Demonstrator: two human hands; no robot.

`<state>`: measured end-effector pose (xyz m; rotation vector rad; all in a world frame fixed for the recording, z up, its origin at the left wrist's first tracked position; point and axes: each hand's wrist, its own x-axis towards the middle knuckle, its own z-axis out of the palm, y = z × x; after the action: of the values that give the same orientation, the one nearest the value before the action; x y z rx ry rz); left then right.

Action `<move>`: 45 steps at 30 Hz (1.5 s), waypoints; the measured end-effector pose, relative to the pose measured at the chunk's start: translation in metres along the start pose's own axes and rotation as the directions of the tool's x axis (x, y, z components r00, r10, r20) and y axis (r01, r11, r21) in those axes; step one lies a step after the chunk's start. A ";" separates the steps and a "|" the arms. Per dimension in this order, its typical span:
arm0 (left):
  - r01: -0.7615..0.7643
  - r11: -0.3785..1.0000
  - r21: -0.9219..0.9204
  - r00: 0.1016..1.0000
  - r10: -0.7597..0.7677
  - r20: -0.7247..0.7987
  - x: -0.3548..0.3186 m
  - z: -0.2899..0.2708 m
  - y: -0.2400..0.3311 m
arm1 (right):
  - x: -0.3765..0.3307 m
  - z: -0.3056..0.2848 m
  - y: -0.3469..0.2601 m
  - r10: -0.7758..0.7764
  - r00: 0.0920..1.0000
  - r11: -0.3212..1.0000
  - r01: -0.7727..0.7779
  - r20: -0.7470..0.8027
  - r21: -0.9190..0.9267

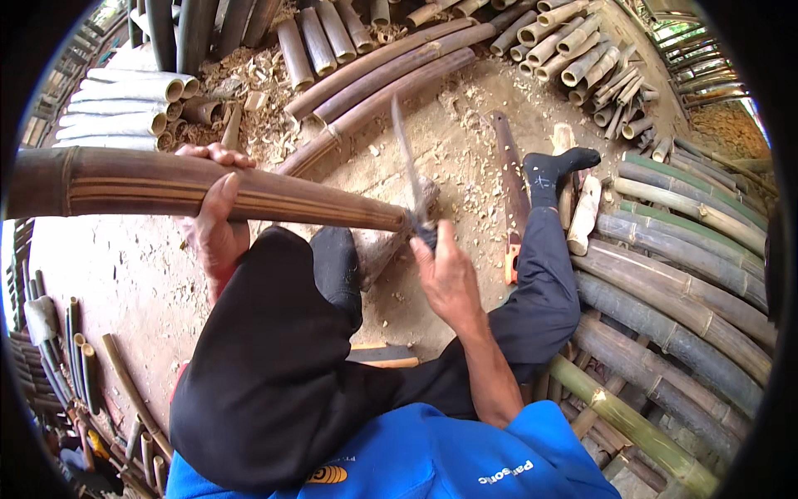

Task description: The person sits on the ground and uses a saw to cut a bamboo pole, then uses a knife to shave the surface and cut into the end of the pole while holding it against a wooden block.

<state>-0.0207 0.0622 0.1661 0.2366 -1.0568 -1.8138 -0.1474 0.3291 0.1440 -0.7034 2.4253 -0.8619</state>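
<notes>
A thick brown bamboo pole (pixel 307 196) with pale lengthwise stripes reaches in from the left edge. My left hand (pixel 218 218) grips it from below, with the thumb on the near side and fingertips over the far side. In my right hand (pixel 451 283) is the dark handle of a knife (pixel 406 148). Its long, slightly curved blade points up and away, close beside the pole's right end. Below that end, a wooden block (pixel 384 251) lies on the ground, partly hidden. Whether the blade touches the bamboo I cannot tell.
Wood shavings and dust cover the ground. A saw (pixel 511 249) with an orange handle lies beside my right leg. Cut bamboo tubes (pixel 573 41) are stacked at the back right. Long poles (pixel 677 283) lie along the right, and another blade (pixel 384 355) rests between my legs.
</notes>
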 end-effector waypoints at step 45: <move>0.131 0.991 0.015 0.920 -0.127 0.369 0.016 -0.020 0.008 | -0.001 0.042 0.049 0.084 0.996 0.992 -0.081 0.022 -0.092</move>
<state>-0.0119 0.0373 0.1650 -0.0487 -1.3182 -2.0329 -0.1376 0.3447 0.0818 -0.6380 2.4652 -0.7093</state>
